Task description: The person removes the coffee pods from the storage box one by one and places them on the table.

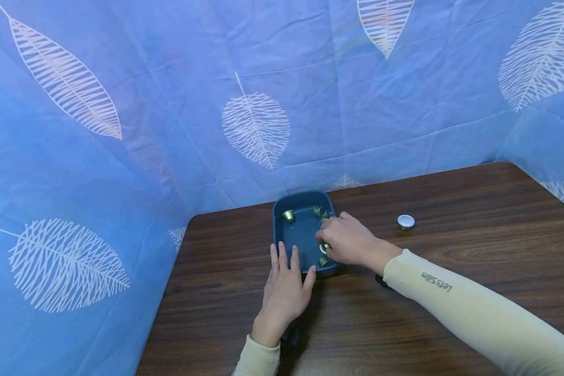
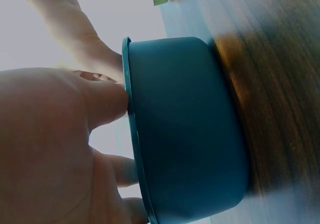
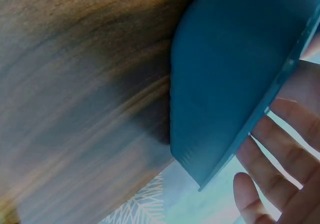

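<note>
A dark teal rectangular tray [image 1: 304, 201] with raised sides stands on the table, small gold-green coffee capsules inside. My left hand [image 1: 285, 292] lies at its near left corner with fingers spread and straight. In the left wrist view the thumb [image 2: 107, 101] meets the tray's rim. Over the right side reaches my right hand [image 1: 350, 241], its fingers curled down inside, pinching a coffee capsule [image 1: 325, 248] at the fingertips. Another capsule [image 1: 289, 215] lies at the far left of the tray, one [image 1: 319, 211] at the far right, and one [image 1: 324, 261] near the front.
On the table [image 1: 451, 282] to the right of the tray, a single capsule [image 1: 406, 222] stands with its white lid up. A blue cloth [image 1: 178, 94] with white leaf prints hangs behind the table's back edge and along the left.
</note>
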Motion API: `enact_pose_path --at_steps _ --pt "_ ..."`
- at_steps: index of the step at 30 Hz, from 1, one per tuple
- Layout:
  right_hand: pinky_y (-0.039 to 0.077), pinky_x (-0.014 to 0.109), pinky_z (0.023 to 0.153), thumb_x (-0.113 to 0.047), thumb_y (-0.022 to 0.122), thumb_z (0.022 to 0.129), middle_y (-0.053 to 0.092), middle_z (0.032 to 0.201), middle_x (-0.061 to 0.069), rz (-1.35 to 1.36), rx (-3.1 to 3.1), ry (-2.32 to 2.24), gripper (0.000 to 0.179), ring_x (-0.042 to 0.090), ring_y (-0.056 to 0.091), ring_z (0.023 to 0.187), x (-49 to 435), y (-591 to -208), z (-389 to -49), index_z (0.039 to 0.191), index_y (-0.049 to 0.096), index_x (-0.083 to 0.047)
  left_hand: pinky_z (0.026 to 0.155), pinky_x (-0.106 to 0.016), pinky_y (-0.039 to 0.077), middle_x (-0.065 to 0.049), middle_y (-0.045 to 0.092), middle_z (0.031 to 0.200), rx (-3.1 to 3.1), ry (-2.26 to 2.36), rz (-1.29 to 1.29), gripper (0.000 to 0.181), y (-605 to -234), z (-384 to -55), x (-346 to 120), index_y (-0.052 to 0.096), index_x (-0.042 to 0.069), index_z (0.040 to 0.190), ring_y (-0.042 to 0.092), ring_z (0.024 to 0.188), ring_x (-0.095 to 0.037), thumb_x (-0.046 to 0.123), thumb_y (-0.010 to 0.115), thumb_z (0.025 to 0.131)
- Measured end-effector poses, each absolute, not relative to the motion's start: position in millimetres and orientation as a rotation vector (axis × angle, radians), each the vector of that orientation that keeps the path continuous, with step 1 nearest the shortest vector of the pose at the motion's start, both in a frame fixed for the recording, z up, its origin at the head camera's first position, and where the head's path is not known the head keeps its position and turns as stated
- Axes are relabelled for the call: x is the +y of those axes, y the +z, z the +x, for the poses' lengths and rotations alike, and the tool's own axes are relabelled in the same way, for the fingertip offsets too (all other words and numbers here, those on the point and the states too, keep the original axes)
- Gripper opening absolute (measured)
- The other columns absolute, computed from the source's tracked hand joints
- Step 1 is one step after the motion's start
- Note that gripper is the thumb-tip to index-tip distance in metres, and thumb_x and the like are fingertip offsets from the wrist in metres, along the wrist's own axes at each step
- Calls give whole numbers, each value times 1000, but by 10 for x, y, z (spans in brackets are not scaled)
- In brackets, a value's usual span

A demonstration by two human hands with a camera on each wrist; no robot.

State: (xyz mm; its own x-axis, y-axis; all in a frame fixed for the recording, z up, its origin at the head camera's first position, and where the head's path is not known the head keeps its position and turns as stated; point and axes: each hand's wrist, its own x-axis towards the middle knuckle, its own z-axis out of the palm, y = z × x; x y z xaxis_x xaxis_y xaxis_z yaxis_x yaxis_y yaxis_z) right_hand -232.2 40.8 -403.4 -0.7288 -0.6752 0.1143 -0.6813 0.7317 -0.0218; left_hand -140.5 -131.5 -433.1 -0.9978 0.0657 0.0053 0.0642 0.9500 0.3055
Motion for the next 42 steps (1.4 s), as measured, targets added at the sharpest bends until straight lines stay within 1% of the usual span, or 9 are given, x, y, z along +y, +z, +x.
enact_pose_path --at_steps 5,9,14,20,24,31,34,38,42 --pt "53 41 79 -20 75 82 68 90 -3 1113 -2833 246 17 13 64 79 434 -4006 -2333 99 74 -19 112 -53 31 -21 10 161 3095 473 103 71 -4350 -1421 -1321 30 9 152 -4 149 -35 54 42 99" --pt "57 35 75 -20 75 84 67 98 -1 1096 -2852 388 18 11 64 80 482 -4010 -2343 101 73 -17 112 -53 31 -21 11 161 3099 473 103 72 -4352 -1429 -1323 30 8 152 -4 149 -35 55 41 99" --pt "55 29 69 -18 75 83 65 99 -2 1056 -2800 500 21 8 60 79 562 -4022 -2353 103 70 -17 112 -53 32 -21 11 161 3099 471 98 73 -4356 -1437 -1321 30 7 152 -4 149 -35 55 41 98" --pt "52 27 68 -18 72 86 63 101 -4 999 -2754 608 21 8 59 77 651 -4001 -2381 107 66 -18 111 -55 31 -21 12 161 3103 478 98 73 -4363 -1440 -1322 31 7 152 -3 149 -36 55 42 98" --pt "50 27 68 -19 69 89 60 107 -2 949 -2742 642 28 8 57 78 720 -3977 -2394 116 64 -17 111 -54 32 -21 12 161 3108 477 104 73 -4363 -1438 -1322 31 6 151 -3 149 -36 54 42 98" --pt "41 25 55 -19 62 94 49 109 1 876 -2743 654 41 10 45 67 823 -3984 -2418 134 57 -13 112 -54 32 -21 13 161 3112 476 111 72 -4358 -1435 -1321 31 6 151 -2 149 -36 54 42 99" --pt "41 25 56 -19 60 95 46 112 2 840 -2751 665 42 11 45 69 851 -3995 -2424 136 55 -14 111 -53 32 -21 13 161 3115 475 111 72 -4360 -1434 -1321 31 6 151 -2 149 -36 54 42 99" --pt "41 26 57 -18 61 94 45 118 5 793 -2740 712 41 13 48 70 899 -4031 -2430 134 55 -14 112 -53 33 -21 13 161 3120 473 110 72 -4360 -1431 -1320 31 6 151 -1 150 -36 54 42 99" --pt "47 31 63 -17 62 93 45 125 6 724 -2711 822 39 15 54 79 978 -4056 -2427 131 55 -14 112 -52 32 -21 12 161 3108 476 107 72 -4354 -1424 -1318 30 7 152 -2 150 -35 54 41 99"
